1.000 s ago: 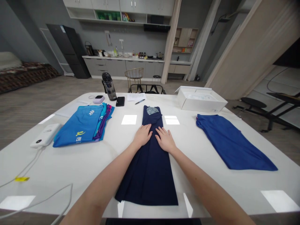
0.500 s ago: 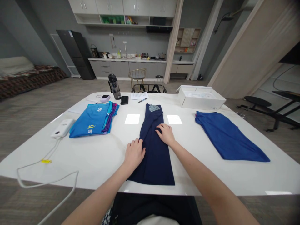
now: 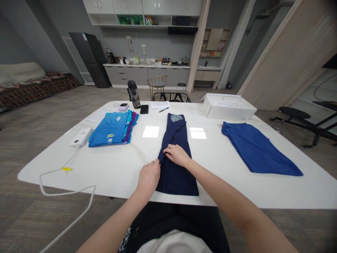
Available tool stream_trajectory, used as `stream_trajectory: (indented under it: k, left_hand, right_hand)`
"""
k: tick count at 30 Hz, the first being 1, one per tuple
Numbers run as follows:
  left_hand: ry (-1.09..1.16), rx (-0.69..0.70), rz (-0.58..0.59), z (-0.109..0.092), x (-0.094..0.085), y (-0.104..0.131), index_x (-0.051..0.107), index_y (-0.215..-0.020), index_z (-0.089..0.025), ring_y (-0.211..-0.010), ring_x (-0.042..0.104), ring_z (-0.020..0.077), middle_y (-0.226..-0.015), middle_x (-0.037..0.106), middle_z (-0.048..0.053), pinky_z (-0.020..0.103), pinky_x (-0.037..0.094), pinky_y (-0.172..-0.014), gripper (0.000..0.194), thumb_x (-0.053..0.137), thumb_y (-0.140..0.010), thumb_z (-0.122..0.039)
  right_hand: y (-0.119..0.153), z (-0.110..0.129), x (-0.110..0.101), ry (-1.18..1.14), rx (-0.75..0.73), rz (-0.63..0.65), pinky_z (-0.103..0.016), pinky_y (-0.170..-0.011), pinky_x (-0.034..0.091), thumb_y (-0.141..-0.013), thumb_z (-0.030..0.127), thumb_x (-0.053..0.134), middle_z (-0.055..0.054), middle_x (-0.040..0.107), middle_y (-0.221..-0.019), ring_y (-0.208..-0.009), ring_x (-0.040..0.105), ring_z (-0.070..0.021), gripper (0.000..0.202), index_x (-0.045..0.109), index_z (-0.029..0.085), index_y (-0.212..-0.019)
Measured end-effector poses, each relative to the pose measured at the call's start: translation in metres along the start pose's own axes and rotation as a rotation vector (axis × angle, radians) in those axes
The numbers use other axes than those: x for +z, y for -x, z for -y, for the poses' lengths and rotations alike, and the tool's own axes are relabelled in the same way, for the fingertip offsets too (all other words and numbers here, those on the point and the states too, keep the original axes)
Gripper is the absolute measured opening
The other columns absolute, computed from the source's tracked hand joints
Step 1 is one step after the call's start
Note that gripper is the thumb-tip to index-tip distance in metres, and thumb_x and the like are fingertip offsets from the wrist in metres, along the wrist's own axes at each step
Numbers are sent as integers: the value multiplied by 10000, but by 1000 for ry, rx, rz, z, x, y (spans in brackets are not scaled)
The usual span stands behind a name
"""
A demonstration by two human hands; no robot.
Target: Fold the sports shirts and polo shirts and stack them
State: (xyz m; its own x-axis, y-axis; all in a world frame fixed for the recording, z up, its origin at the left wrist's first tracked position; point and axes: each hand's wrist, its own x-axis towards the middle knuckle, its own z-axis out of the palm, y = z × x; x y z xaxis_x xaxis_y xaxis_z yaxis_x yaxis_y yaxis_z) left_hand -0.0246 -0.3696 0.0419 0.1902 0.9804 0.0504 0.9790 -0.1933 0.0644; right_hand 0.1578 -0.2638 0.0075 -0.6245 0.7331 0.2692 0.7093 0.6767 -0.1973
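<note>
Both flat, the left hand [image 3: 148, 176] and right hand [image 3: 176, 154] press the long, soft navy garment [image 3: 175, 158] with spread fingers.

Navy garment [image 3: 176, 168], royal-blue garment [image 3: 258, 149], bright-blue stack [image 3: 112, 129], white table [image 3: 118, 168].

Single head-worn view; faces forward and down across the table [image 3: 110, 175].

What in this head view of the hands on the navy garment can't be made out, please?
- Left hand: its fingertips are curled at the navy garment's left edge; a pinch can't be confirmed.
- Right hand: the cloth under its palm is covered.
- Paper sheet: its print is too small to read.
- White box: its contents are pale and indistinct.
</note>
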Motion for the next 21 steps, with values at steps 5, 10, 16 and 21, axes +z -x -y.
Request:
stream_trajectory:
  k: [5,10,16,21]
  left_hand:
    - [121,117,-16,-27,-15,17,510,-1286,-206,-854,687,205,-1068,654,73,297,500,-688,314,421,-994,-130]
    - [187,279,50,-49,7,32,568,-1237,-174,-962,650,215,-1056,636,78,329,535,-835,404,429,-906,9]
    - [289,440,-46,-59,33,34,630,-1176,-168,-939,633,228,-996,669,75,393,544,-890,274,469,-968,-93]
    - [366,580,-124,-55,47,29,676,-1120,-174,-919,655,216,-994,720,83,392,563,-872,231,475,-1008,-171]
  right_hand:
    - [23,-7,-14,-11,23,-109,-322,-830,405,-1010,181,502,-53,644,-1016,-942,606,-187,174,661,215,-1072]
    - [51,-20,-10,-30,101,-34,-314,-829,437,-979,153,542,-48,645,-1011,-934,612,-184,156,674,219,-1030]
    - [61,-23,-9,-150,178,-84,-311,-899,471,-977,160,531,-46,651,-1043,-989,626,-180,191,696,232,-1041]
    - [66,-25,-11,-190,200,-58,-325,-909,489,-970,168,531,-50,660,-1051,-987,639,-188,209,715,242,-1034]
